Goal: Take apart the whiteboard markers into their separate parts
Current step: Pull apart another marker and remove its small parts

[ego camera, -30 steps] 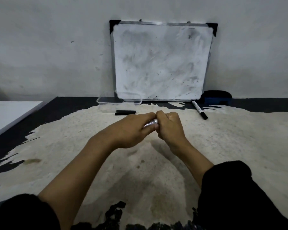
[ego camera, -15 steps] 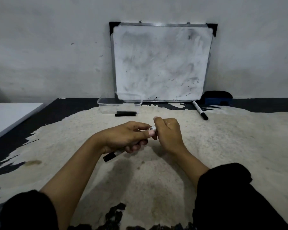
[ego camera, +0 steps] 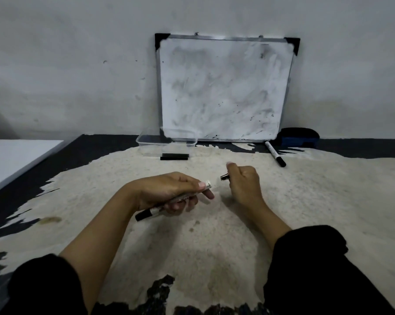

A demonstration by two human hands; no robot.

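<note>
My left hand (ego camera: 169, 192) grips a white marker body (ego camera: 151, 213); its black capped end sticks out low on the left, and its open white end shows at my fingertips. My right hand (ego camera: 243, 181) is closed on a small dark end piece (ego camera: 225, 177), held a short gap to the right of the body's open end. A second whole marker (ego camera: 275, 153) with a black cap lies further back on the right. Two black sticks (ego camera: 174, 156) lie side by side near the back.
A smudged whiteboard (ego camera: 223, 87) leans against the wall. A clear plastic tray (ego camera: 144, 141) stands at its lower left corner and a blue eraser (ego camera: 298, 137) at its lower right. The worn pale table surface (ego camera: 317, 189) spreads around my hands; a white panel (ego camera: 10, 160) lies at the left.
My hands were pressed together around the marker; they have now drawn apart, the right hand pulling the dark end piece off the body. The left hand lowered and tilted the marker.
</note>
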